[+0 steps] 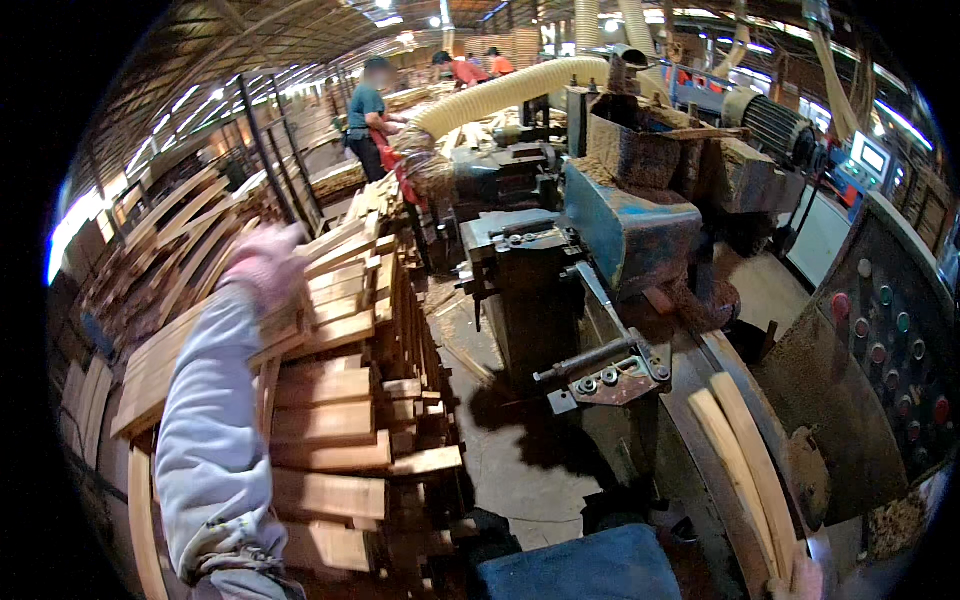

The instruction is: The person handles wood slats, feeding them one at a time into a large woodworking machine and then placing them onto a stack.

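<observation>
Because the stack of wooden slats (330, 400) is piled high and unevenly at the person's left, with loose ends jutting toward the floor, a careless pull could bring several boards sliding down. The woodworking machine (620, 230) stands just beside it (its metal guide bracket (610, 372) projects into the gap), so a swung board could be caught there. The left hand (265, 265), gloved, is laid on an upper slat; whether it is closed around it cannot be told. Two curved slats (750, 470) are held by the right hand (800, 580), barely seen at the lower edge, and could slip.
</observation>
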### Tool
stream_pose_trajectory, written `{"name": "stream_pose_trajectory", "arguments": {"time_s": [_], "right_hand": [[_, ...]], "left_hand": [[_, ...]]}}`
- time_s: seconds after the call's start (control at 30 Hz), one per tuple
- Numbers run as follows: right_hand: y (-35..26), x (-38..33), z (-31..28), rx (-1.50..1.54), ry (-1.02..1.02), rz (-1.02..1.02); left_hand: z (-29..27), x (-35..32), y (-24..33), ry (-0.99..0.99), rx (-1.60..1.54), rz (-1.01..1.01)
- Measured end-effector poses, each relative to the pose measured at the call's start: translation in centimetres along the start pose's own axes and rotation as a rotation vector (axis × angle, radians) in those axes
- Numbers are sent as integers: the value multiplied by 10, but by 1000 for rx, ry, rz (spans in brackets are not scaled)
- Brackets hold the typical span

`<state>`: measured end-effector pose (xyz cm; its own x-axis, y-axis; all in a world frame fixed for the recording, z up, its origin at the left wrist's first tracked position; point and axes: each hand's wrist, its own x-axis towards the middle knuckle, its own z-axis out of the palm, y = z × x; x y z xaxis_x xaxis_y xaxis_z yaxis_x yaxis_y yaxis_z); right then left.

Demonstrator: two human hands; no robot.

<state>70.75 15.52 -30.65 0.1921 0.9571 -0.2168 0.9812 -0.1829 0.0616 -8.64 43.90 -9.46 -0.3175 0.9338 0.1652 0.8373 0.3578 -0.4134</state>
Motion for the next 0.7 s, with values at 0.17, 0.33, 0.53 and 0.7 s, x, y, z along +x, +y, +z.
{"name": "stream_pose_trajectory", "arguments": {"time_s": [0.17,0.33,0.53,0.7], "right_hand": [[-15,13,32,-25,591,-245],[-63,124,43,228,866,-156],[-192,250,-24,676,784,-261],[-240,294,-43,680,867,-573]], "left_hand": [[96,-24,-185,-145,133,-100],[104,-29,-182,-82,-253,-340],[42,-60,-151,-230,-117,-308],[19,-83,-117,-262,-280,-329]]}}
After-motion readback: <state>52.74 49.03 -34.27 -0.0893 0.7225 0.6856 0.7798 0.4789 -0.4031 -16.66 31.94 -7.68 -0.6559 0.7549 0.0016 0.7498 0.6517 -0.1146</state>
